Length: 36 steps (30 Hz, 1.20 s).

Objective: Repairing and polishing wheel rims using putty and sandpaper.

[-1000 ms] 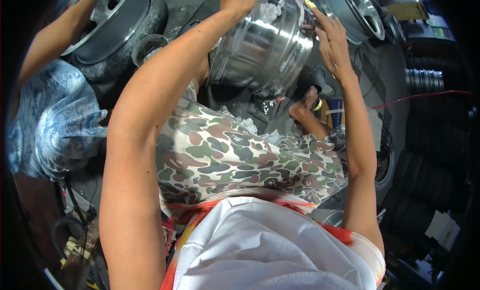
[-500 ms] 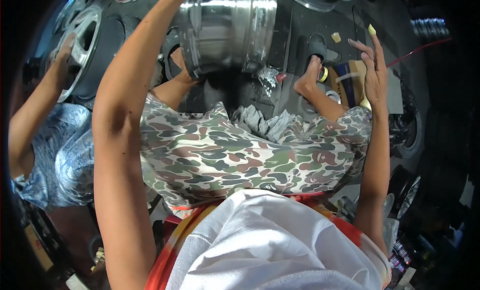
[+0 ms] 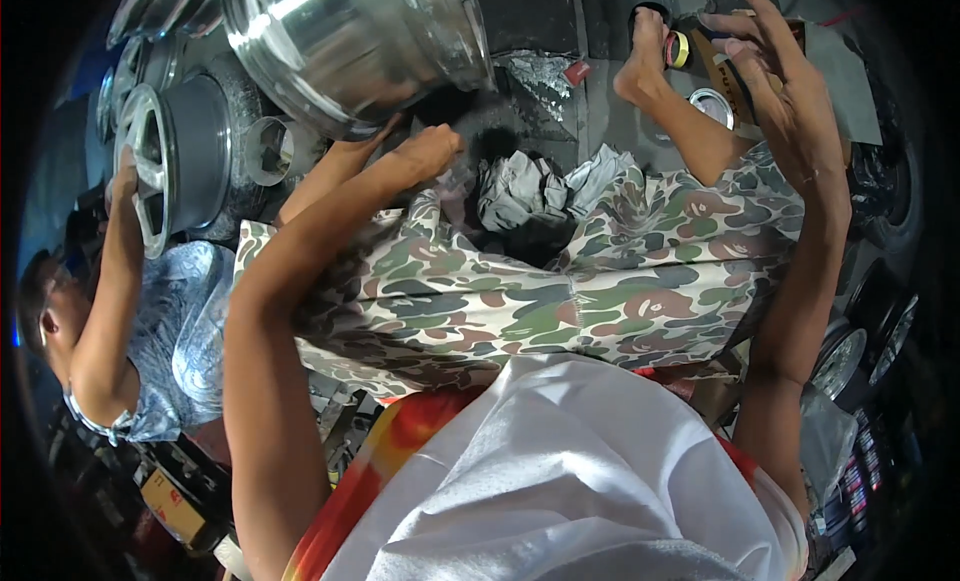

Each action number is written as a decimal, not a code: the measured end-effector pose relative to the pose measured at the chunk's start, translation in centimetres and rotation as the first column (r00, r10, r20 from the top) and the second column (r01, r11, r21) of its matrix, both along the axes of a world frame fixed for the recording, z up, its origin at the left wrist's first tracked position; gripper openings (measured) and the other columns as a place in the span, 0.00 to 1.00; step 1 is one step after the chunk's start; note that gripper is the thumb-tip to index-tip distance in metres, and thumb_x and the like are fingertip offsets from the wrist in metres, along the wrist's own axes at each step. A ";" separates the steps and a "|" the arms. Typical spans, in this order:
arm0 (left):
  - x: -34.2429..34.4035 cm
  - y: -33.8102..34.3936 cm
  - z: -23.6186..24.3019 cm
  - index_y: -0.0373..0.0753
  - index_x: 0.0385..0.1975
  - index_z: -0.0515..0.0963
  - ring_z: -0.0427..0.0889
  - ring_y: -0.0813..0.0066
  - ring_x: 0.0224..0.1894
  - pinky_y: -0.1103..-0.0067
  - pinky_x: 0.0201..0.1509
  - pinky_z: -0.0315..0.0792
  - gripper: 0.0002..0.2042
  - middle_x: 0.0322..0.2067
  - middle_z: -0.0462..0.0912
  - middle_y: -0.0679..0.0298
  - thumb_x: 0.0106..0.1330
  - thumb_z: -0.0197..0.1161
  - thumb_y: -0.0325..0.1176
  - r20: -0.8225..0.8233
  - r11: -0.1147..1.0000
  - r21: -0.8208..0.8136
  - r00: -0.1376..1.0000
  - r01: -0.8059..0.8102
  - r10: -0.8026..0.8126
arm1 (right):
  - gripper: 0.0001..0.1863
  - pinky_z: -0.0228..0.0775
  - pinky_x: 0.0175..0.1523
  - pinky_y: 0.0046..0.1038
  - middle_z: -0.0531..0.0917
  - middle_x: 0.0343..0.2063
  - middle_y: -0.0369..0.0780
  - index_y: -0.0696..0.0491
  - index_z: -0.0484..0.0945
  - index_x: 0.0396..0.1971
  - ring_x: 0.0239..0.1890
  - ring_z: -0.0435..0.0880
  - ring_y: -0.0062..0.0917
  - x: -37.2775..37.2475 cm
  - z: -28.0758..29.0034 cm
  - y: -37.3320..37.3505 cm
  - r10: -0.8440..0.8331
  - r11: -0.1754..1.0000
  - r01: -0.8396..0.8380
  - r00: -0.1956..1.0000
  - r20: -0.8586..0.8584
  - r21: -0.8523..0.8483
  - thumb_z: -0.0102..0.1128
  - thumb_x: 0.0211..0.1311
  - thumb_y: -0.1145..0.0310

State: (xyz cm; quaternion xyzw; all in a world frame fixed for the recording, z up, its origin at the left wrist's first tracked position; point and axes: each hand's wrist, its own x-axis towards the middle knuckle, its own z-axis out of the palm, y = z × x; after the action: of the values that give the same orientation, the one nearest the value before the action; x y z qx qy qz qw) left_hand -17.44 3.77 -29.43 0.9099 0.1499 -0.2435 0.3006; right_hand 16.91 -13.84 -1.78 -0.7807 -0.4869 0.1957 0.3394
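Note:
A shiny silver wheel rim [image 3: 345, 41] lies on its side ahead of me, its tread face toward me. My left hand [image 3: 428, 153] is closed just below the rim's near edge, above my knee; anything inside its fingers is hidden. A crumpled grey cloth [image 3: 525, 189] lies between my legs, to the right of that hand. On the right side my right hand [image 3: 785, 101] is raised with its fingers stretched apart, holding nothing in its palm. Its longest fingertip runs out at the upper edge.
At the left a co-worker's hand [image 3: 125, 176] touches another wheel rim [image 3: 160, 171]. A tyre stands behind that. Near my right foot are a yellow roll [image 3: 680, 51], a round tin lid [image 3: 712, 106] and a cardboard box. Crinkled foil [image 3: 540, 76] lies on the floor.
My left hand has come back from the far side of the rim toward my knee. The view has shifted, so the rim sits farther left. My right hand stays raised, fingers spread.

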 end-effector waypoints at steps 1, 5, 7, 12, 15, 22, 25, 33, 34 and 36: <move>1.4 0.6 -2.6 0.35 0.42 0.82 0.84 0.42 0.46 0.57 0.49 0.78 0.09 0.36 0.85 0.44 0.64 0.62 0.28 -0.022 0.998 0.063 1.000 0.000 0.002 | 0.36 0.66 0.39 0.16 0.78 0.37 0.32 0.48 0.60 0.76 0.31 0.70 0.14 0.1 1.8 0.1 -0.007 0.988 0.000 0.999 -0.043 -0.152 0.50 0.68 0.81; 3.9 -0.8 -5.9 0.41 0.54 0.80 0.84 0.45 0.51 0.60 0.56 0.78 0.18 0.45 0.86 0.48 0.63 0.62 0.29 -0.144 0.977 0.213 0.989 0.026 0.006 | 0.37 0.65 0.35 0.16 0.76 0.33 0.32 0.47 0.58 0.77 0.30 0.69 0.13 -0.1 0.8 -0.4 0.041 0.986 -0.030 0.997 0.061 -0.166 0.51 0.69 0.81; 7.3 -2.7 -3.8 0.44 0.59 0.76 0.81 0.47 0.56 0.60 0.61 0.75 0.22 0.50 0.84 0.46 0.62 0.64 0.30 -0.075 0.997 -0.015 0.995 -0.070 0.069 | 0.38 0.64 0.35 0.15 0.75 0.32 0.32 0.46 0.56 0.78 0.29 0.69 0.12 2.0 0.0 -1.3 0.004 0.972 -0.013 0.999 -0.041 -0.234 0.51 0.69 0.81; 5.4 -5.4 -6.6 0.42 0.44 0.86 0.84 0.48 0.50 0.62 0.60 0.76 0.16 0.44 0.86 0.50 0.57 0.69 0.41 0.044 0.966 0.033 0.965 0.257 -0.258 | 0.31 0.74 0.56 0.31 0.85 0.50 0.45 0.47 0.61 0.75 0.48 0.84 0.30 2.2 -3.7 -0.7 0.287 0.958 -0.282 0.951 0.117 -0.056 0.54 0.74 0.74; 7.0 -7.1 -2.2 0.33 0.38 0.83 0.83 0.41 0.49 0.57 0.54 0.77 0.17 0.40 0.86 0.44 0.60 0.65 0.42 0.044 0.946 -0.242 0.976 0.217 -0.213 | 0.30 0.74 0.51 0.25 0.84 0.49 0.43 0.49 0.63 0.75 0.42 0.81 0.23 1.8 -3.3 -1.2 0.188 0.979 -0.177 0.974 0.122 -0.096 0.52 0.74 0.74; 7.9 -8.2 14.0 0.37 0.43 0.78 0.75 0.74 0.37 0.73 0.45 0.71 0.18 0.33 0.80 0.63 0.77 0.54 0.47 -0.079 0.648 -0.722 0.960 -0.242 0.270 | 0.31 0.76 0.48 0.26 0.85 0.46 0.42 0.52 0.59 0.76 0.39 0.83 0.22 -1.5 -1.4 -2.4 0.116 0.993 -0.105 0.970 -0.213 0.061 0.52 0.74 0.71; 5.2 -9.4 18.3 0.42 0.44 0.79 0.71 0.83 0.35 0.79 0.43 0.69 0.15 0.31 0.75 0.72 0.78 0.53 0.46 -0.181 0.411 -0.805 0.837 -0.428 0.517 | 0.33 0.74 0.35 0.20 0.88 0.42 0.41 0.51 0.57 0.76 0.27 0.79 0.17 -6.2 2.1 -4.3 0.032 0.993 -0.076 0.908 -0.418 -0.088 0.53 0.74 0.71; 3.5 -14.1 22.5 0.35 0.62 0.68 0.81 0.81 0.48 0.82 0.50 0.75 0.18 0.49 0.81 0.64 0.74 0.58 0.26 -0.199 -0.191 -0.979 0.491 -0.067 0.848 | 0.44 0.63 0.18 0.13 0.87 0.45 0.49 0.52 0.41 0.79 0.16 0.73 0.10 -13.3 -0.2 -10.4 -0.019 0.991 0.118 0.577 -0.816 0.060 0.53 0.69 0.80; 3.9 -15.0 22.9 0.34 0.66 0.67 0.80 0.83 0.47 0.84 0.49 0.74 0.23 0.47 0.82 0.64 0.72 0.61 0.22 -0.104 -0.096 -0.995 0.453 -0.041 0.885 | 0.44 0.63 0.18 0.13 0.87 0.45 0.49 0.52 0.41 0.79 0.16 0.73 0.10 -13.8 0.1 -10.2 -0.010 0.990 0.118 0.582 -0.813 0.072 0.53 0.69 0.80; 4.2 -15.7 21.9 0.31 0.59 0.76 0.76 0.89 0.37 0.85 0.40 0.72 0.20 0.34 0.80 0.71 0.68 0.69 0.23 -0.055 0.000 -0.993 0.463 -0.119 0.885 | 0.45 0.64 0.18 0.13 0.85 0.47 0.50 0.52 0.40 0.79 0.15 0.72 0.11 -15.0 0.5 -9.9 0.009 0.991 0.113 0.463 -0.886 0.069 0.53 0.67 0.83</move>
State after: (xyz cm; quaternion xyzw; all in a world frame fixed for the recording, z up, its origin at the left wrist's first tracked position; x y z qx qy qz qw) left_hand -13.28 -11.89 -7.55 0.4145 0.2179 0.1797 0.8651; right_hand 1.92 -23.72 -1.27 -0.5597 -0.2279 0.5318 0.5933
